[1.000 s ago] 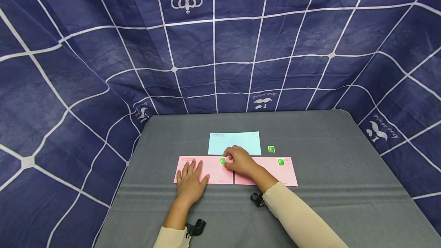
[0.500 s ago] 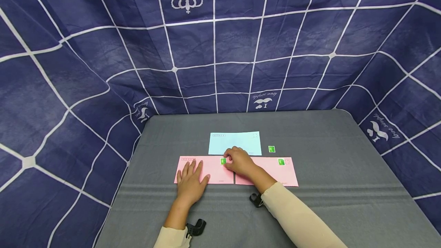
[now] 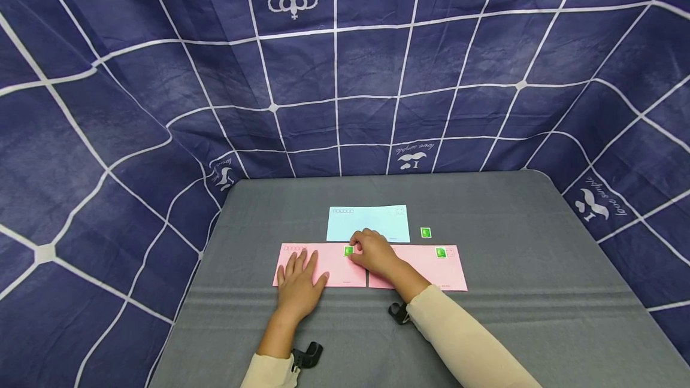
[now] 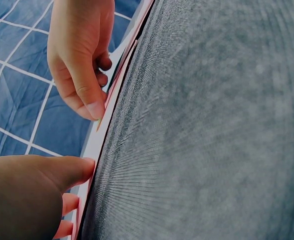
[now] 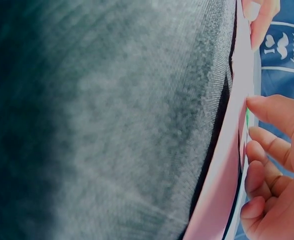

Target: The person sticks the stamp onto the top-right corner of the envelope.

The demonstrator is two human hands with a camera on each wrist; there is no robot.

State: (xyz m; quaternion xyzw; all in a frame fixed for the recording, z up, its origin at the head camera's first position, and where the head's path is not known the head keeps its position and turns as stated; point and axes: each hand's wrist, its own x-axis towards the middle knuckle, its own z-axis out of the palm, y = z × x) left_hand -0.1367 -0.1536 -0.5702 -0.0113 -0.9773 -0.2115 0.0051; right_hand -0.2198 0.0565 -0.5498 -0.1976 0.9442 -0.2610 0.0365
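Observation:
My left hand [image 3: 298, 295] rests with spread fingers on the left pink envelope [image 3: 334, 277]. Between the thumb and forefinger of my right hand [image 3: 377, 254] is a small green stamp [image 3: 348, 251], pinched at the upper right part of that envelope. In the right wrist view the green stamp [image 5: 247, 116] shows edge-on between thumb and finger. A second pink envelope [image 3: 420, 259] lies under my right wrist, a green stamp [image 3: 441, 252] at its upper right, beside the printed boxes.
A light blue envelope [image 3: 366, 226] lies behind the pink ones. One loose green stamp [image 3: 426, 232] is on the grey table cover [image 3: 512, 244] to its right. A blue curtain [image 3: 377, 64] with white lines surrounds the table at the back and sides.
My right forearm has shifted slightly to the left, with the fingers staying at the stamp. The left hand has kept its place.

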